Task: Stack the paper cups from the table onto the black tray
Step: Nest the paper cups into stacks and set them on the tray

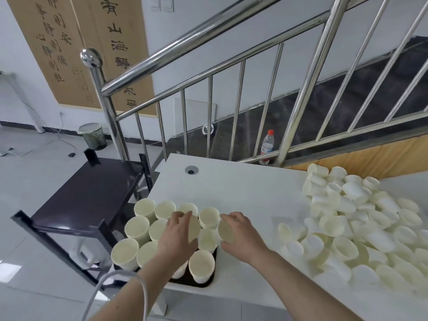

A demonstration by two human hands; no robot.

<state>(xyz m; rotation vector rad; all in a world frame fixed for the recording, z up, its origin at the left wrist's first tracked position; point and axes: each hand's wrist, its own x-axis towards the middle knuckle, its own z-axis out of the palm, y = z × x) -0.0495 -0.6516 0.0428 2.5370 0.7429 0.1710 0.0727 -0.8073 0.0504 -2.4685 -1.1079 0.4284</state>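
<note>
Left hand (179,232) grips one cream paper cup (194,229), mouth towards camera, above the upright cups on the black tray (209,280); right hand (240,232) grips another (226,230) beside it (loose pile (361,218) further right).

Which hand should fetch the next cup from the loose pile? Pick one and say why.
Right. The right hand lies nearer the loose pile of cups, on the table's right side. The left hand is over the black tray, farther away. Both already hold cups.

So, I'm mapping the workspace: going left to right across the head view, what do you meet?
Dark side table → black tray with upright cups → left hand → right hand → loose pile of paper cups.
</note>
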